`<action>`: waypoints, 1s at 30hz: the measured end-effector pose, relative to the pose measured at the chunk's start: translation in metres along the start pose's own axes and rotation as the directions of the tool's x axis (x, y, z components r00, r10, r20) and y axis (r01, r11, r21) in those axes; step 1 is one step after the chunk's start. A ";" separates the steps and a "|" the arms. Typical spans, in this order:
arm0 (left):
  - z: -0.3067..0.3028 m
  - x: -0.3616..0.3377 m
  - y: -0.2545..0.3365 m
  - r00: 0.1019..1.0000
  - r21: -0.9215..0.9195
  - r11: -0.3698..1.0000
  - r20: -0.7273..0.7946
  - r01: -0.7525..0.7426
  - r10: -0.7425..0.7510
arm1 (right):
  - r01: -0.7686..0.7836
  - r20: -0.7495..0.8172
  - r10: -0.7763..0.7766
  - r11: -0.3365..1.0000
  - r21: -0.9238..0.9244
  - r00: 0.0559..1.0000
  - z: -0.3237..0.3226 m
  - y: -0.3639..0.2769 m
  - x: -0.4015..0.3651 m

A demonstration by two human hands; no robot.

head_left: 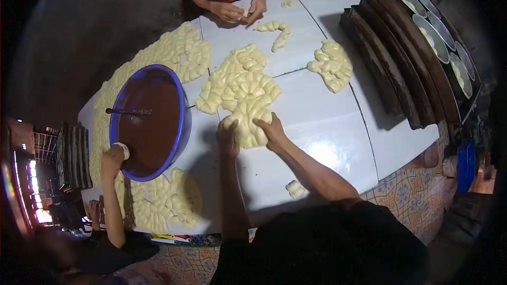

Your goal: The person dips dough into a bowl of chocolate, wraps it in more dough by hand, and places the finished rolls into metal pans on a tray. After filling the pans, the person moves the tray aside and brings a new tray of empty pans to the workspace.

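My left hand (228, 136) and my right hand (271, 131) press in from both sides on a bunch of pale yellow dough pieces (250, 124) near the middle of the table. My fingers curl round the outer pieces, and some fingertips are hidden. The bunch touches a larger spread of dough pieces (243, 76) just beyond my hands. A small lump of dough (296, 189) lies below my right forearm. To the right, beyond my right hand, sits a separate dough cluster (332, 66).
A blue basin (185, 121) of brown filling holds a spoon (129, 111); a co-worker's hand (112, 159) with dough is at its rim. Across the white table (327, 121), another person's hands (240, 13) work dough. Dark trays (396, 63) and metal tins (433, 34) stand right.
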State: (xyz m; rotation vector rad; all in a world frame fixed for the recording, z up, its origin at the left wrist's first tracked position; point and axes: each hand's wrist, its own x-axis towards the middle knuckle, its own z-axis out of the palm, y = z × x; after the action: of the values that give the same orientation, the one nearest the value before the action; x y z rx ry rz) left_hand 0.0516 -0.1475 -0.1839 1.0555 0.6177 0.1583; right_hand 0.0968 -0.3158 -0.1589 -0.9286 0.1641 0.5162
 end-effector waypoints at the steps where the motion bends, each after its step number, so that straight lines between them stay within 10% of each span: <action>1: -0.004 -0.015 0.002 0.998 0.031 0.999 -0.056 -0.036 0.038 | 0.019 0.058 -0.020 1.000 0.017 0.998 0.003 -0.011 -0.015; 7: -0.033 -0.164 -0.004 0.841 0.409 0.874 -0.347 -0.262 0.415 | -0.139 0.442 0.173 0.984 -0.110 0.880 -0.006 -0.046 -0.120; 9: -0.044 -0.210 -0.013 0.750 0.618 0.756 -0.391 -0.217 0.534 | 0.075 0.527 0.194 0.891 -0.448 0.827 -0.018 -0.025 -0.125; 10: -0.048 -0.227 -0.018 0.706 0.793 0.592 -0.335 -0.147 0.624 | 0.257 0.580 0.200 0.751 -0.608 0.790 -0.018 -0.020 -0.122; 13: -0.050 -0.264 -0.029 0.614 0.982 -0.090 -0.031 0.165 0.789 | 0.081 0.215 0.232 0.478 -0.875 0.949 -0.024 -0.019 -0.148; 14: -0.045 -0.267 -0.030 0.608 0.982 -0.099 -0.020 0.162 0.794 | 0.138 0.248 0.189 0.461 -0.877 0.950 -0.024 -0.032 -0.157; 17: -0.004 -0.254 -0.026 0.684 0.927 0.357 -0.188 -0.114 0.705 | 0.436 0.419 -0.123 0.299 -0.849 0.900 -0.058 -0.046 -0.159; 19: 0.044 -0.234 -0.016 0.827 0.687 0.643 -0.109 -0.338 0.552 | 0.297 0.310 -0.035 0.401 -0.866 0.950 -0.078 -0.088 -0.152; 21: 0.076 -0.174 -0.040 0.667 0.644 0.301 0.451 -0.703 0.593 | 0.115 0.163 0.016 0.644 -0.756 0.986 -0.108 -0.121 -0.135; 23: 0.137 -0.149 -0.048 0.784 0.421 0.674 0.458 -0.607 0.420 | 0.205 0.089 -0.226 0.566 -0.798 0.970 -0.140 -0.155 -0.102; 24: 0.183 -0.149 -0.046 0.948 0.145 0.975 0.295 -0.166 0.118 | 0.203 0.012 -0.352 0.510 -0.836 0.936 -0.164 -0.164 -0.077; 30: 0.317 -0.056 -0.058 0.984 0.159 0.972 0.024 0.171 -0.177 | 0.156 -0.048 -0.450 0.406 -0.900 0.892 -0.236 -0.274 0.042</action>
State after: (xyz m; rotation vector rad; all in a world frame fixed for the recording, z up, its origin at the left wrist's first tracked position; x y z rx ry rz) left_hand 0.1695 -0.4421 -0.1024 1.1470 0.6938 -0.0642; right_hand 0.2874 -0.6225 -0.1169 -2.0542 -0.0472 0.0532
